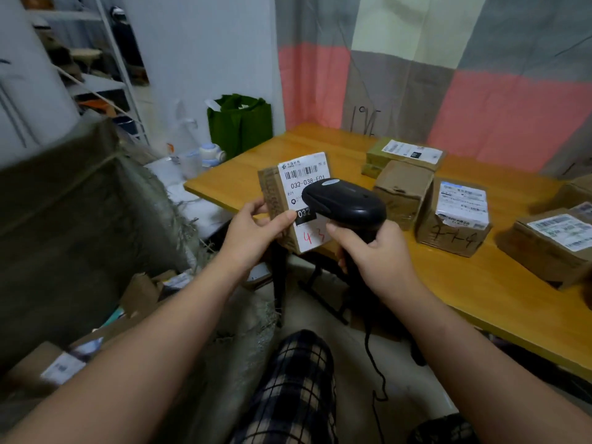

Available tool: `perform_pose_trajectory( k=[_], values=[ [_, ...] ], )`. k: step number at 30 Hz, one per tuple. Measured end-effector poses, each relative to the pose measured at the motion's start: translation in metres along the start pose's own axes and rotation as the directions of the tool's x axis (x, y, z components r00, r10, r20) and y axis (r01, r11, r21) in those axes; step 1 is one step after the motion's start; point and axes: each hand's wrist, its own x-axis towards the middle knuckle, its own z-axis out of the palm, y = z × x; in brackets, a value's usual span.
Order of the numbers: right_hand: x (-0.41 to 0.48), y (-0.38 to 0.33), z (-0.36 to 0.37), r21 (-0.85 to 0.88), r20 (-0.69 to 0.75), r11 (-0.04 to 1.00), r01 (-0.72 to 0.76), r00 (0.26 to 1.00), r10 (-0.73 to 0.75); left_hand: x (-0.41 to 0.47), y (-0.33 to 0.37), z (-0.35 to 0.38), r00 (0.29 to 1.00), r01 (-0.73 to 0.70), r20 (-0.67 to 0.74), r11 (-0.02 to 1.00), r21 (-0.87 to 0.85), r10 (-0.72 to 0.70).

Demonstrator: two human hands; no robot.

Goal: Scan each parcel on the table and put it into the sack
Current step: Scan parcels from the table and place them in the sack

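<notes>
My left hand (256, 227) grips a small cardboard parcel (288, 190) upright in the air, its white label with a barcode turned toward me. My right hand (374, 251) holds the handle of a black barcode scanner (346, 203), whose head points at the label and covers part of it. Several more cardboard parcels lie on the wooden table (480, 283), one marked in black pen (455, 216), another beside it (402, 190). The woven sack (96, 203) stands open at my left, with parcels (61, 366) inside it.
A green bag (238, 123) stands on the floor by the wall beyond the table's corner. Bottles and white items (205, 155) sit beside it. A metal shelf rack (96, 68) is at the far left. The scanner's black cable (374, 373) hangs down near my knee.
</notes>
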Motion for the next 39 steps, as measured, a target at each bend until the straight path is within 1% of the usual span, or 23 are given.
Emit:
perform_pose_trajectory(
  k=[3, 6, 8, 10, 12, 15, 17, 19, 22, 24, 27, 28, 29, 30, 31, 33, 34, 36, 39],
  values=[
    [-0.009, -0.001, 0.041, 0.066, 0.099, 0.997, -0.051, 0.994, 0.044, -0.041, -0.016, -0.041, 0.989, -0.042, -0.14, 0.999, -0.012, 0.04],
    [-0.023, 0.005, 0.088, 0.079, 0.231, 0.992, -0.101, 0.97, 0.081, -0.081, -0.038, -0.087, 0.945, -0.033, -0.325, 0.999, 0.033, 0.042],
    [-0.032, 0.013, 0.116, 0.043, 0.293, 0.991, -0.129, 0.95, 0.111, -0.101, -0.053, -0.12, 0.902, 0.016, -0.43, 0.995, 0.096, 0.027],
    [-0.037, 0.021, 0.139, -0.025, 0.344, 0.99, -0.142, 0.928, 0.142, -0.111, -0.064, -0.154, 0.849, 0.106, -0.528, 0.978, 0.182, 0.006],
    [-0.038, 0.023, 0.158, -0.099, 0.384, 0.985, -0.138, 0.908, 0.166, -0.113, -0.069, -0.185, 0.825, 0.188, -0.565, 0.934, 0.304, 0.018],
    [-0.032, 0.023, 0.186, -0.204, 0.421, 0.973, -0.105, 0.888, 0.184, -0.105, -0.073, -0.223, 0.835, 0.245, -0.545, 0.837, 0.488, 0.073],
    [-0.024, 0.026, 0.205, -0.229, 0.432, 0.969, -0.097, 0.882, 0.19, -0.092, -0.075, -0.244, 0.855, 0.257, -0.506, 0.754, 0.605, 0.115],
    [-0.013, 0.033, 0.224, -0.258, 0.44, 0.959, -0.119, 0.869, 0.226, -0.077, -0.079, -0.262, 0.888, 0.264, -0.446, 0.673, 0.691, 0.11],
    [0.0, 0.044, 0.248, -0.327, 0.427, 0.939, -0.111, 0.869, 0.251, -0.055, -0.089, -0.278, 0.93, 0.301, -0.366, 0.505, 0.809, 0.033],
    [0.005, 0.053, 0.258, -0.331, 0.409, 0.936, -0.122, 0.875, 0.259, -0.042, -0.099, -0.282, 0.944, 0.306, -0.33, 0.387, 0.87, -0.004],
    [0.008, 0.066, 0.264, -0.313, 0.372, 0.934, -0.173, 0.882, 0.289, -0.024, -0.121, -0.283, 0.937, 0.34, -0.315, 0.186, 0.922, -0.149],
    [0.009, 0.069, 0.265, -0.3, 0.359, 0.936, -0.184, 0.887, 0.29, -0.021, -0.129, -0.282, 0.927, 0.337, -0.305, 0.132, 0.932, -0.217],
    [0.009, 0.072, 0.265, -0.283, 0.349, 0.94, -0.191, 0.892, 0.287, -0.019, -0.135, -0.28, 0.916, 0.332, -0.295, 0.101, 0.938, -0.272],
    [0.01, 0.073, 0.264, -0.273, 0.346, 0.942, -0.193, 0.894, 0.283, -0.018, -0.139, -0.278, 0.911, 0.324, -0.286, 0.085, 0.942, -0.298],
    [0.01, 0.074, 0.264, -0.275, 0.349, 0.942, -0.191, 0.893, 0.283, -0.017, -0.142, -0.275, 0.915, 0.313, -0.278, 0.081, 0.946, -0.291],
    [0.008, 0.075, 0.261, -0.296, 0.351, 0.938, -0.182, 0.892, 0.284, -0.015, -0.141, -0.266, 0.942, 0.281, -0.258, 0.083, 0.956, -0.215],
    [0.007, 0.076, 0.259, -0.306, 0.349, 0.935, -0.178, 0.893, 0.284, -0.015, -0.139, -0.261, 0.952, 0.272, -0.252, 0.099, 0.957, -0.175],
    [0.004, 0.075, 0.253, -0.304, 0.341, 0.936, -0.178, 0.897, 0.281, -0.017, -0.131, -0.25, 0.961, 0.27, -0.255, 0.164, 0.949, -0.108],
    [0.0, 0.071, 0.238, -0.311, 0.294, 0.939, -0.149, 0.924, 0.244, -0.022, -0.119, -0.232, 0.969, 0.234, -0.247, 0.273, 0.933, 0.014]
  ],
)
